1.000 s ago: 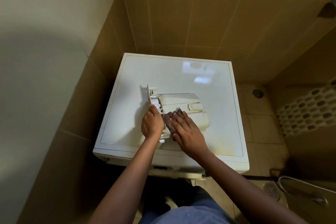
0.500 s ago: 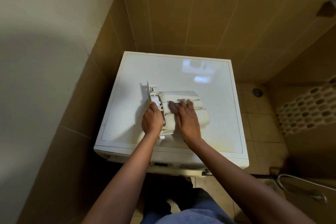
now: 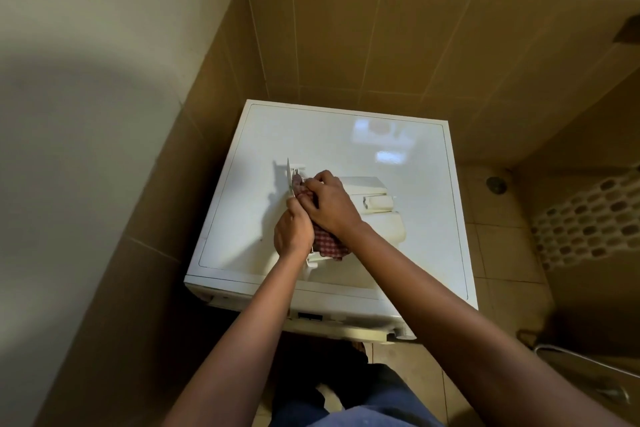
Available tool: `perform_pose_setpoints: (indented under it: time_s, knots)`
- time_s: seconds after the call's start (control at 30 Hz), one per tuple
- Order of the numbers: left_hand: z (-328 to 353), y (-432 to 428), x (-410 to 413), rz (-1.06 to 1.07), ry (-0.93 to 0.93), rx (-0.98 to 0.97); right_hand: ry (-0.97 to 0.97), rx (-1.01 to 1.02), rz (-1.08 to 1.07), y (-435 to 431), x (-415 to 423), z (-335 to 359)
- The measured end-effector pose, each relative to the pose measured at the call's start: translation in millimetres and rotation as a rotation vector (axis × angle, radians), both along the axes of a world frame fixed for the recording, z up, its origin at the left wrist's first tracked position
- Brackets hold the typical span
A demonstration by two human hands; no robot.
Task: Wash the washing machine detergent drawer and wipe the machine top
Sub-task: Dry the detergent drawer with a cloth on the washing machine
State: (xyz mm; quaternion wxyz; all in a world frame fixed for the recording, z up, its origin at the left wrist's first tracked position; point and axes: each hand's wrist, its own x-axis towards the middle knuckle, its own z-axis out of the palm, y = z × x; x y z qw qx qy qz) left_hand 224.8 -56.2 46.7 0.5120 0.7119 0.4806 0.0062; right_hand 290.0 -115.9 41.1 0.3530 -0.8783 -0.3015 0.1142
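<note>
Now I am wiping the detergent drawer (image 3: 377,206), which lies on the machine top (image 3: 329,135), a little left of the middle, with its front panel standing upright at the left end. My left hand (image 3: 293,231) is curled round the near part of that panel end and steadies the drawer. My right hand (image 3: 333,205) has its fingers bent over a red checked cloth (image 3: 328,243) and pushes a bunched corner of it into the gap just behind the panel. The loose end of the cloth hangs out under my wrist toward the near edge.

I judge the drawer partway done and the top not yet wiped. Next I need to work the cloth along the drawer toward its right end, with a firm left grip so the light plastic does not skid on the smooth lid. Then I should lift the drawer off so the surface beneath can be wiped. The drawer's compartments face away from me or sit under my hands, so I cannot tell whether any powder or water is in them.
</note>
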Motion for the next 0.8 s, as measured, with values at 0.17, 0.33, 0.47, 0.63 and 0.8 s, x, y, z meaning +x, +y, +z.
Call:
perform_pose_setpoints:
  time_s: [0.17, 0.33, 0.47, 0.63, 0.8]
  knots:
    - [2, -5, 4, -0.026, 0.040, 0.039, 0.077, 0.046, 0.083, -13, 14, -8]
    - [-1, -3, 5, -0.035, 0.053, 0.046, 0.066, 0.316, -0.191, -12, -32, -21]
    - [-5, -1, 4, -0.054, 0.052, 0.058, -0.049, 0.219, -0.142, -36, -57, -36]
    - [-5, -3, 4, -0.107, 0.048, 0.106, -0.474, -0.078, 0.009, -62, -43, -36]
    - [-4, -2, 2, -0.175, 0.075, 0.161, -0.501, -0.138, -0.188, -56, -10, -42]
